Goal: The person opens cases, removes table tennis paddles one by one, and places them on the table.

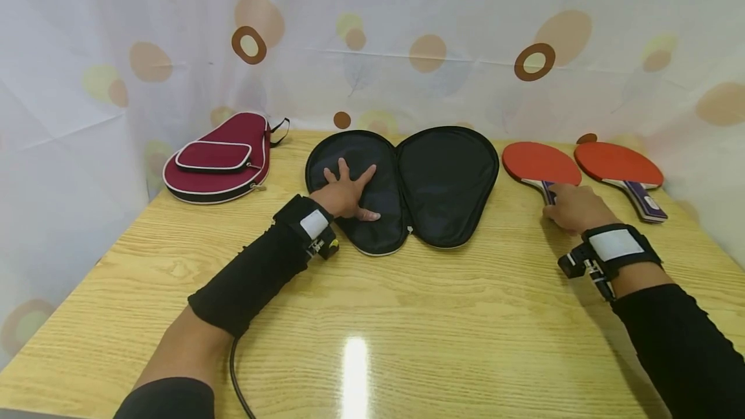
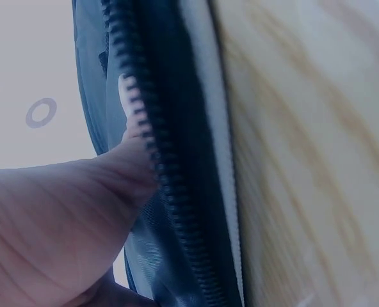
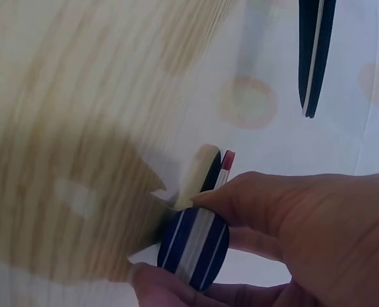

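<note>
A black paddle case lies unzipped and spread flat, its two halves side by side. My left hand rests inside the left half with its fingers spread. The left wrist view shows the case's zipper teeth crossing in front of that hand. To the right of the case lies a red table tennis paddle. My right hand grips this paddle by its handle, and in the right wrist view thumb and fingers pinch the striped blue-and-white handle end.
A second red paddle lies at the far right, handle toward me. On the left sits a burgundy paddle case with a front pocket and black strap. A patterned curtain hangs behind the wooden table.
</note>
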### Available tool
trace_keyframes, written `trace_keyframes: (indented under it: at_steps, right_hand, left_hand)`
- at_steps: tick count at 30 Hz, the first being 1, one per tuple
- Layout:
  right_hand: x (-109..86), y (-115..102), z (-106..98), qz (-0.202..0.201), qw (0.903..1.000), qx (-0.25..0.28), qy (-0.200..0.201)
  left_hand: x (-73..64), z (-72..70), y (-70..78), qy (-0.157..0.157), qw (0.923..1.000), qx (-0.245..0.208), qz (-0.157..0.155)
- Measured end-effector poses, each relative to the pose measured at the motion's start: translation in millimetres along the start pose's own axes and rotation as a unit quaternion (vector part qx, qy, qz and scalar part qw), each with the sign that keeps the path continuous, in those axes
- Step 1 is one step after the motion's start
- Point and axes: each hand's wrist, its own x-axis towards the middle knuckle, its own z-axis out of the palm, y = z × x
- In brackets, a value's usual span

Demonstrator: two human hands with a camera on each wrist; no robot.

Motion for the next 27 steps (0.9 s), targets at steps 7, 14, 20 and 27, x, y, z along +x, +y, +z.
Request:
trace_keyframes:
  at_steps: [7, 14, 20, 27]
  right_hand:
    - [8.8, 10.7, 2.4, 0.005, 0.9999, 0.012, -0.008]
    - [11.8, 13.9, 0.3, -0.001, 0.9999, 0.015, -0.008]
    - [12.4, 14.0, -2.9, 0.007, 0.9999, 0.001, -0.011]
    - [13.1, 16.4, -2.9, 0.007, 0.9995, 0.019, -0.023]
  left_hand:
    - [0.7, 1.1, -1.3, -0.001, 1.0000, -0.004, 0.003]
    - [-0.4, 0.1, -0.9, 0.002, 1.0000, 0.001, 0.004]
    - [-3.3, -1.8, -0.1, 0.003, 1.0000, -0.005, 0.005]
    - [-3.3, -1.4, -0.9, 0.003, 1.0000, -0.004, 0.003]
